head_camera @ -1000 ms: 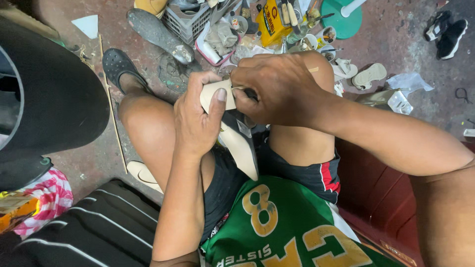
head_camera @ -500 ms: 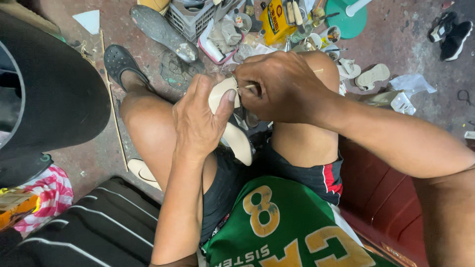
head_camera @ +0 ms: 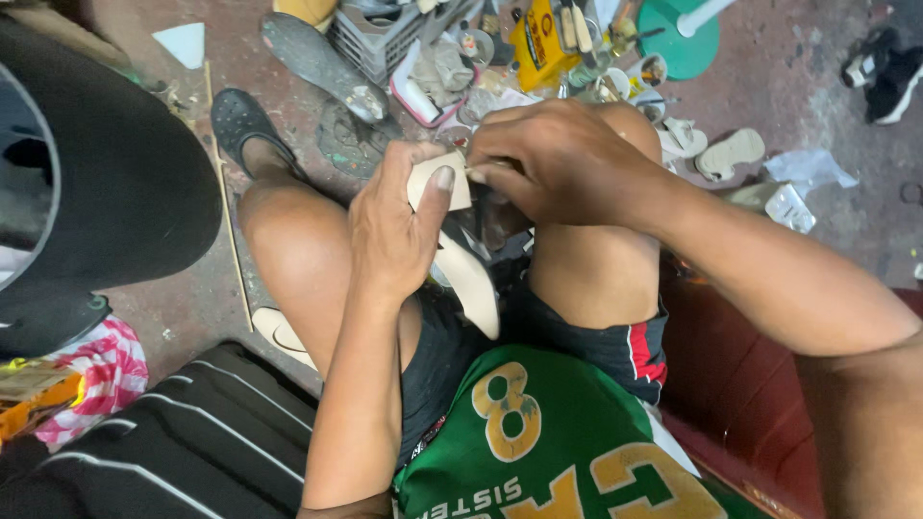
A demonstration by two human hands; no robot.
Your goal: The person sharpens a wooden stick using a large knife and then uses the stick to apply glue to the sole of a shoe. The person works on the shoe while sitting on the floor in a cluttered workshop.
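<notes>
sole [head_camera: 468, 274] tipped lower; left hand [head_camera: 394, 226] grips it, right hand [head_camera: 562, 159] pinches top edge.

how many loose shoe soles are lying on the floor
3 that I can tell: a long grey sole beside the grey crate, a tan sole right of the knee, a pale sole under the left thigh. The clutter may hide more.
</notes>
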